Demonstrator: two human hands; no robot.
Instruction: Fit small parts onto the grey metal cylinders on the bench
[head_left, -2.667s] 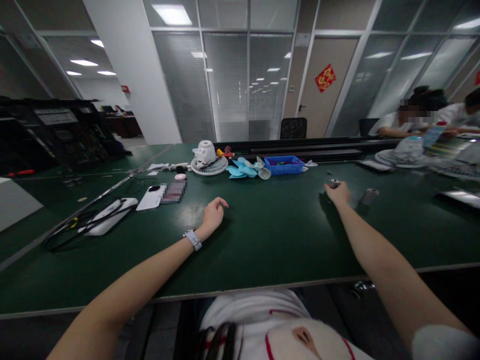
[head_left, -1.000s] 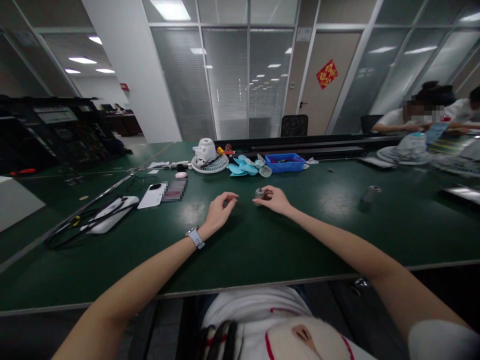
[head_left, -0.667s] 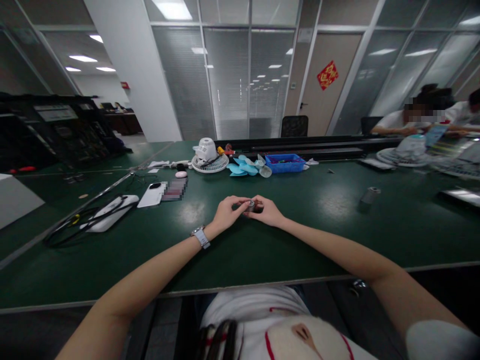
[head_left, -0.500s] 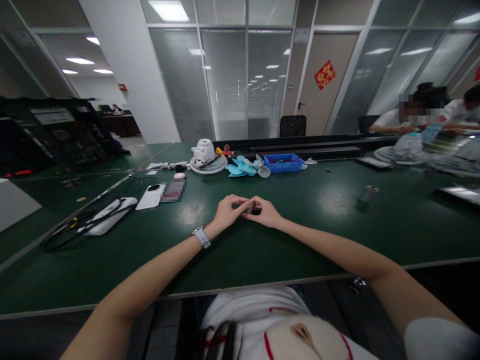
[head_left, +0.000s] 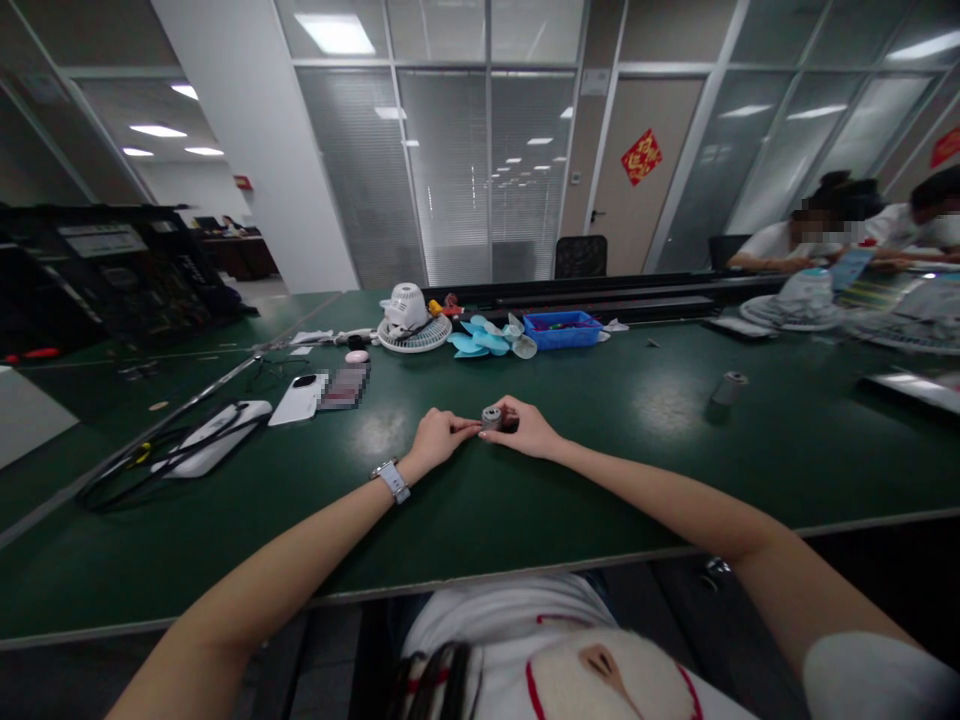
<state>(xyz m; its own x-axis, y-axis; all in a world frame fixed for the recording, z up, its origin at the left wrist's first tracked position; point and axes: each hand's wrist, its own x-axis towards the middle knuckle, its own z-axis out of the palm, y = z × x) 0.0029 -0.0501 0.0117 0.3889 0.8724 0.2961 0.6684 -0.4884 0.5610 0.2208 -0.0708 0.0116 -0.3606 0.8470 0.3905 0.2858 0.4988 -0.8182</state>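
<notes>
A small silvery metal cylinder stands upright on the green table, between my two hands. My right hand grips it from the right, thumb in front and fingers behind. On its left side is my left hand, thumb and fingers pressed together, their tips at or beside the cylinder's lower edge; whether they pinch anything is too small to tell. A second metal cylinder stands by itself farther right on the table.
Behind my hands are a white fan part, light-blue fan blades and a blue tray. To the left lie a white phone and a white device with black cable. Two people sit at the far right.
My left hand has drawn back a little to the left and its fingers have come off the cylinder's top, which now shows. My right hand keeps its grip. The view has shifted slightly.
</notes>
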